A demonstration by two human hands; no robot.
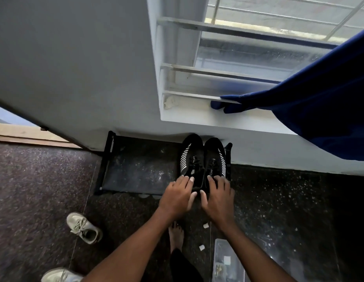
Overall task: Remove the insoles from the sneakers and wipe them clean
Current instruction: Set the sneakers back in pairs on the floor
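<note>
Two black sneakers with white stripes stand side by side on a low black shoe rack (136, 167), toes toward the wall. My left hand (178, 195) lies over the heel end of the left black sneaker (192, 157), fingers spread on top and thumb at its inner side. Over the heel end of the right black sneaker (214, 157), my right hand (218, 197) sits the same way. Both heel openings and the insoles are hidden under my hands.
A beige sneaker (83, 227) lies on the speckled floor at the left, and another beige sneaker (59, 275) is at the bottom edge. A clear plastic box (227, 261) is at the bottom right. A blue curtain (319, 110) hangs over the window sill. My bare foot (176, 235) is below.
</note>
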